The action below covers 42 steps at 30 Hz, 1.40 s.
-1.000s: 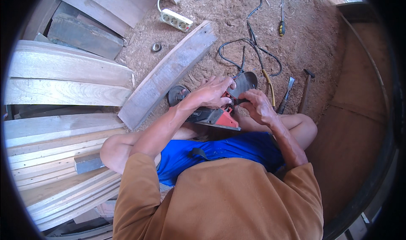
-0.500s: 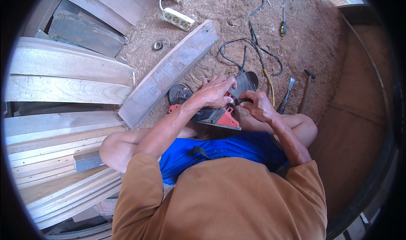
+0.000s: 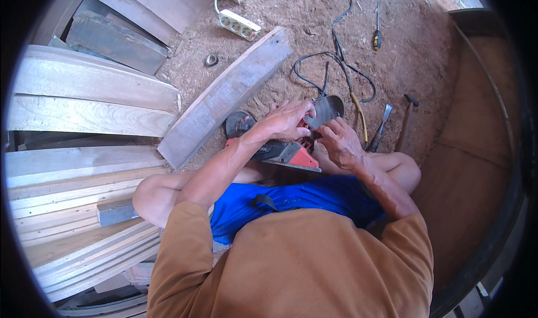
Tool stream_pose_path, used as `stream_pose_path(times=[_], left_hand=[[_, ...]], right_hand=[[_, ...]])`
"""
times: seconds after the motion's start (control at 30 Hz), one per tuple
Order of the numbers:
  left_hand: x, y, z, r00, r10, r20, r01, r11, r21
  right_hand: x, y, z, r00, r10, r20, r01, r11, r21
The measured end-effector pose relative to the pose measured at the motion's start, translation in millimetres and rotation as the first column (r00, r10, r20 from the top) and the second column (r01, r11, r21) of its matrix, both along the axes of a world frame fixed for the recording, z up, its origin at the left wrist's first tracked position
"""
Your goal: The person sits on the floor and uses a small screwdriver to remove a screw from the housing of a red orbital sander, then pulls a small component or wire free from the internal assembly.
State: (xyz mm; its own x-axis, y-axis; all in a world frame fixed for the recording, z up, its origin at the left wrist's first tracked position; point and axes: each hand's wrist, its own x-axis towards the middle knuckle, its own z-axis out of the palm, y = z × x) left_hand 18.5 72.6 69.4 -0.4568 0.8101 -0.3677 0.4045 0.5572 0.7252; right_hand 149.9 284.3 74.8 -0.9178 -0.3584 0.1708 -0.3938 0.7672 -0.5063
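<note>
Holding the red and black power tool (image 3: 287, 153) just above your lap, you have both hands close together at its far side. Your left hand (image 3: 284, 123) is clamped over the top of it, with the thumb and fingers bent down. Your right hand (image 3: 339, 141) has its fingertips at a small dark part on the tool's side. They hide that spot, so I can't tell if they are pinching something or just touching.

A round grey disc (image 3: 326, 112) is just past your fingers, and a dark round piece (image 3: 232, 123) is near your left wrist. I can't tell if either one is joined to the tool.

The job on the tool looks partly done to me. The tool is in place and held. The bit by your right fingers seems to be what's left, but I can't see if it is loose or tight. The thick plank (image 3: 224, 96) lies apart from the tool, and the screwdriver (image 3: 378, 38), chisel (image 3: 381, 128) and hammer (image 3: 403, 128) lie on the dusty ground (image 3: 283, 7), untouched.
</note>
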Motion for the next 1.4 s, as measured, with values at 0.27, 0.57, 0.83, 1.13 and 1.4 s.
stream_pose_path(times=[0.27,0.57,0.83,1.13,1.4], left_hand=[[4.3,3.6,5.0,0.999,0.041,0.003,-0.041,0.998,-0.037],[10.0,4.6,-0.4,0.998,0.033,-0.051,-0.036,0.998,-0.051],[5.2,3.4,1.0,1.000,0.021,-0.003,-0.022,0.999,-0.032],[6.4,2.6,7.3,1.000,0.022,-0.011,-0.022,0.999,-0.047],[7.8,1.7,4.2,0.999,0.023,-0.025,-0.024,0.999,-0.038]], right_hand=[[-2.2,-0.2,2.7,0.976,-0.073,0.207,0.090,0.993,-0.073],[2.4,-15.0,15.7,0.982,-0.117,0.148,0.108,0.992,0.066],[1.1,-5.4,13.5,0.989,-0.069,0.127,0.049,0.987,0.152],[3.6,-2.8,11.9,0.998,-0.029,0.063,0.026,0.999,0.044],[-2.0,2.9,9.4,0.994,0.101,0.044,-0.103,0.994,0.046]])
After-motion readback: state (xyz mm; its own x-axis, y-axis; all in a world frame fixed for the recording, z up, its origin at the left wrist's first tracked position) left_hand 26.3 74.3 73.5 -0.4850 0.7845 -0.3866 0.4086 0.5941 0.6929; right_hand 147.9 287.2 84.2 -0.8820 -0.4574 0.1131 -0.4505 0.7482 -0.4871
